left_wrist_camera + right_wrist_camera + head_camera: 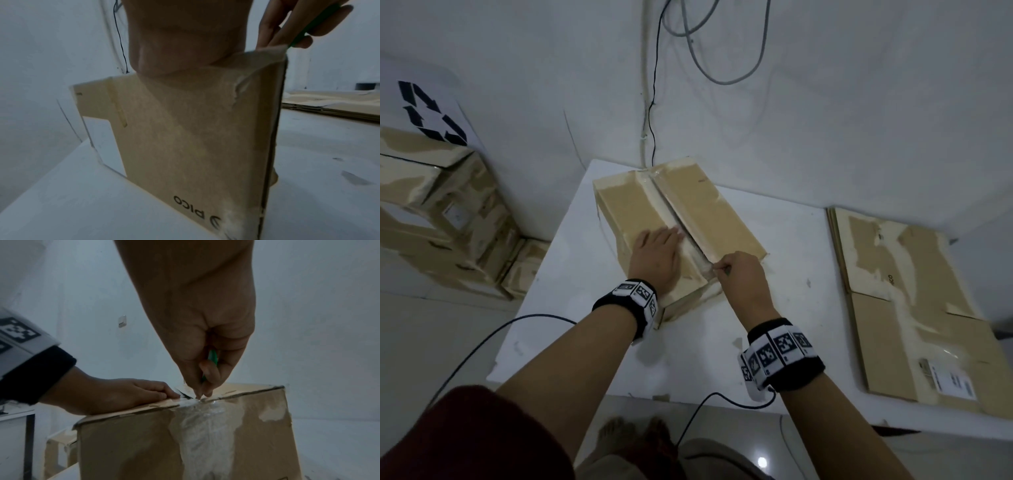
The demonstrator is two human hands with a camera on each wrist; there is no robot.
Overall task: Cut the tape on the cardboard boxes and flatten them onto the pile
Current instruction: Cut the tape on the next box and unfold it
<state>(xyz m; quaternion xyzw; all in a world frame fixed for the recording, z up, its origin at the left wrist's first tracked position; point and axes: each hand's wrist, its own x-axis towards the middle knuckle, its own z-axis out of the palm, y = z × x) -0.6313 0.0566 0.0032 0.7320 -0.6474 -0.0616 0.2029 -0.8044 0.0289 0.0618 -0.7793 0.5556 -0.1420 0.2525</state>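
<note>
At the far left, cardboard boxes [445, 219] are standing stacked on the floor against the wall, under a sheet printed with a recycling symbol [431, 113]. Next to them, the white table [571, 308] is carrying the cardboard box [619, 202] being worked on, which is sitting toward the table's far edge with its two top flaps meeting at a taped centre seam. The left hand [655, 255] is lying palm down with straight fingers on the left flap, pressing it flat just beside the seam. The clear tape [202, 423] is running along the seam and down the near side of the box, looking wrinkled and whitish. The right hand [739, 274] is sitting at the near end of the seam, its fingers curled tight around a green-handled cutter [212, 357], whose tip is touching the tape at the top edge; the blade itself is too small to make out. Further right, well apart from the box, the pile of flattened cardboard [914, 301] is lying flat on the table's right end, with a shipping label [952, 380] at its near corner.
</note>
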